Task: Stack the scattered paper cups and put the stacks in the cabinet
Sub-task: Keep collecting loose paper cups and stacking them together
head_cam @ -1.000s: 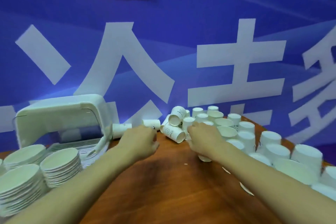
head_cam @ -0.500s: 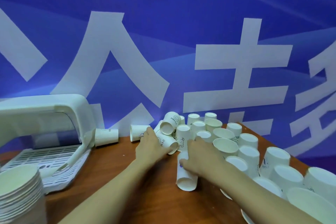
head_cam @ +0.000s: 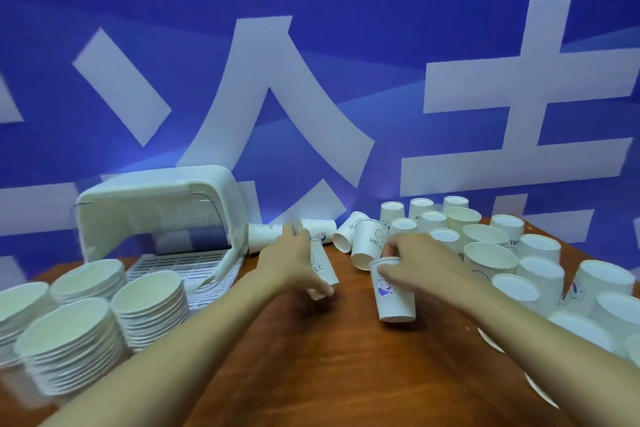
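On the brown table [head_cam: 346, 374], a paper cup [head_cam: 394, 291] with a blue print is held upright near the middle, its rim pinched from above by the curled fingers [head_cam: 393, 251] of the right hand [head_cam: 422, 260]. Whether its base touches the table cannot be told. A second cup [head_cam: 325, 269] is gripped by the left hand [head_cam: 294, 263], whose fingers are wrapped round its side; it is held tilted, just left of the first cup and apart from it. The scattered cups [head_cam: 485, 253] are crowded at the far right of the table, some upright, some upside down, and a few are lying on their sides between the hands and the white domed cabinet [head_cam: 156, 204]. The cabinet is seen open at the far left, with a slotted tray [head_cam: 180, 267] inside. Stacks of paper bowls [head_cam: 69, 340] are set at the near left.
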`<state>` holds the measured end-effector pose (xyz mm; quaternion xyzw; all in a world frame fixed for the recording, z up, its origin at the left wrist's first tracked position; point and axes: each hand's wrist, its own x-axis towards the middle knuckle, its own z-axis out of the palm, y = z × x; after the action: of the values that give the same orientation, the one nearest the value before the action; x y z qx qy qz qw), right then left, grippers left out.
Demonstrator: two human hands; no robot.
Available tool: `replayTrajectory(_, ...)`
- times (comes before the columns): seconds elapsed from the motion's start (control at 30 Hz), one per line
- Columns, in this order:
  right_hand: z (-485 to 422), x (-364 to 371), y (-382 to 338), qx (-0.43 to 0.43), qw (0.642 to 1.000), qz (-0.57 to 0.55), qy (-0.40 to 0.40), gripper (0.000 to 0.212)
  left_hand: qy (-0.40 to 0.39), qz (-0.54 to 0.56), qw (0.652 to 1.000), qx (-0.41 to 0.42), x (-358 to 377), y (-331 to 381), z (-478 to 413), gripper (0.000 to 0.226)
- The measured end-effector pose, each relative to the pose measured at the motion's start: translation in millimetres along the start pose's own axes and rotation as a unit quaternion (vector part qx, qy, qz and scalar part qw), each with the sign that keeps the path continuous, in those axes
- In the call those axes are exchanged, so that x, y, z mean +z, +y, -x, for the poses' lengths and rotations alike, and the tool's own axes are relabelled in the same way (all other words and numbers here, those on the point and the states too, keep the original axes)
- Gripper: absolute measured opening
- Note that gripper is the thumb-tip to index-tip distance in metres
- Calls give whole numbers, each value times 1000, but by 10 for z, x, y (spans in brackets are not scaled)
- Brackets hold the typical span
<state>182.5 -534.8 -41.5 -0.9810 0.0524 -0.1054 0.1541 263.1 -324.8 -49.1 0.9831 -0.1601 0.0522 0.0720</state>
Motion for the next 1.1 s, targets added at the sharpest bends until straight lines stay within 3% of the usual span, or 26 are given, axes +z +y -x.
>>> replayTrajectory(0.07,19,3,-95,-17,1000,3,9,10,-5,-6,1000,17,-42,-50,93,82)
replayTrajectory(0.23,113,52,-307,-65,997,12,28,4,62,16,997,50,-101,-47,307,26)
replayTrajectory(0.3,158,63,-380,-84,995,28,36,9,70,-10,995,66,-157,-50,424,15)
replayTrajectory(0.5,204,-4,-709,-122,990,2,70,5,138,-103,980,103,-451,-203,762,14)
replayTrajectory(0.77,355,-345,-1392,-195,967,-70,148,12,255,-86,961,69,-1244,-644,1336,17)
replayTrajectory(1.1,431,-261,-2379,-332,927,-131,111,19,210,-98,971,-52,-1760,-1590,2260,19)
